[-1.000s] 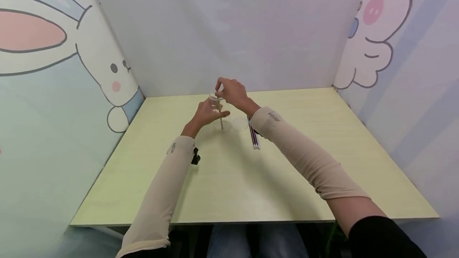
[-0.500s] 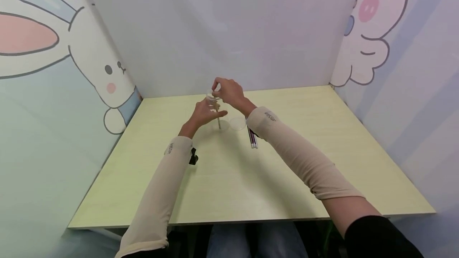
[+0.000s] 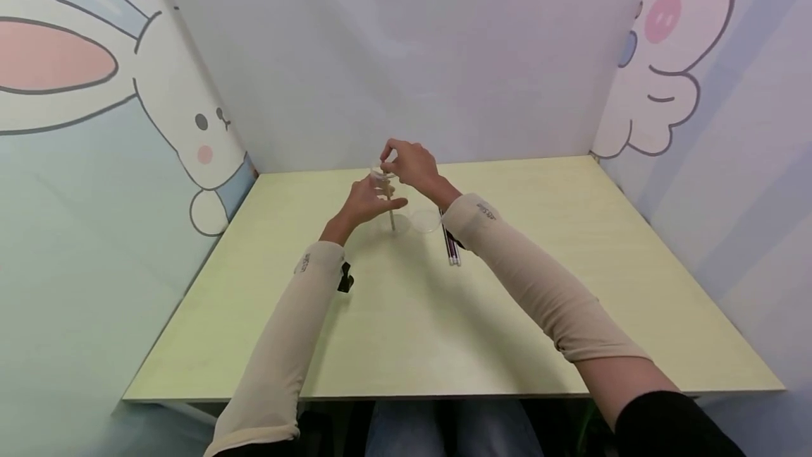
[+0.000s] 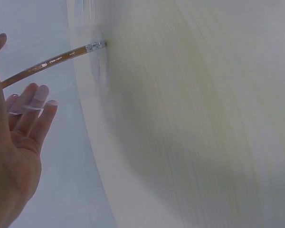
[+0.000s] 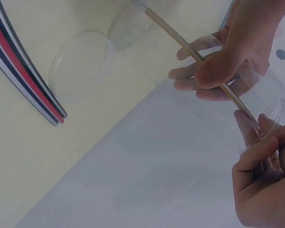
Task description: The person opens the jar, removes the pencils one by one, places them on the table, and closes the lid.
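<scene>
A tall clear plastic container (image 3: 402, 224) stands upright toward the back of the table, its walls barely visible. My left hand (image 3: 364, 202) grips it, with thumb on the near side and the fingers showing through the plastic. Inside is a pencil (image 4: 52, 61), slightly tilted, its eraser end down at the container's base. Over the open top, my right hand (image 3: 414, 165) pinches the pencil's upper end between thumb and finger, close to the clear rim (image 5: 281, 111). A round clear lid (image 5: 80, 64) lies flat beside the container's base.
Several striped pencils (image 3: 452, 252) lie side by side on the table (image 3: 406, 330), right of the lid and partly under the right forearm. The back wall (image 3: 406, 55) rises just behind the hands. Printed side walls flank the table.
Both hands keep nearly the same pose on the container and pencil. The head view shifts slightly and comes back; nothing on the table has moved.
</scene>
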`<state>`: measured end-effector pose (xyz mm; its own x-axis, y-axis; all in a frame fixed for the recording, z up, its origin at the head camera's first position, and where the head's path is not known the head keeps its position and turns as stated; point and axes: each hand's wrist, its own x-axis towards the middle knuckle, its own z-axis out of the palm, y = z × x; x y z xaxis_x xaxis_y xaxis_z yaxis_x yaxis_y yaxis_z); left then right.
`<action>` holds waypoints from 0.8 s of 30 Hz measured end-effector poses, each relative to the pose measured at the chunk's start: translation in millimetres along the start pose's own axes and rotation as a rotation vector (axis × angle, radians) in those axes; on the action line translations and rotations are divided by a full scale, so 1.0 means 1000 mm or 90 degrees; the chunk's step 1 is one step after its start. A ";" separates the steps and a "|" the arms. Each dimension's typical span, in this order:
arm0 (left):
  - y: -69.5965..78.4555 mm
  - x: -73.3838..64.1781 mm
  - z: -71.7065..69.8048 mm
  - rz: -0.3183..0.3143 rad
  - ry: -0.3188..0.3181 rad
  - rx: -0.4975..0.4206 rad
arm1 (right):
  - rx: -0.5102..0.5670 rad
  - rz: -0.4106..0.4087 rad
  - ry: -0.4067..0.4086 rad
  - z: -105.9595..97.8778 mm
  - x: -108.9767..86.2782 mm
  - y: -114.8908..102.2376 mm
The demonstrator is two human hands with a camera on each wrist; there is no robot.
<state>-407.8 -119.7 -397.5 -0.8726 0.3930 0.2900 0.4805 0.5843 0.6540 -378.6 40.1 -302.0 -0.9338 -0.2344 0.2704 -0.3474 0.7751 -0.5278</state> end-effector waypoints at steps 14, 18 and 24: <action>0.001 -0.001 0.000 -0.002 -0.014 0.002 | 0.009 -0.010 0.008 0.001 -0.001 0.003; 0.001 -0.001 -0.001 0.001 -0.015 0.008 | 0.006 -0.023 0.014 0.001 -0.001 0.003; 0.001 -0.002 -0.001 -0.002 -0.010 0.001 | 0.001 -0.034 0.028 0.000 -0.002 0.002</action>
<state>-405.9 -120.1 -396.8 -0.8726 0.4027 0.2764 0.4779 0.5871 0.6534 -377.1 42.6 -303.7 -0.9095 -0.2489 0.3329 -0.3962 0.7613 -0.5133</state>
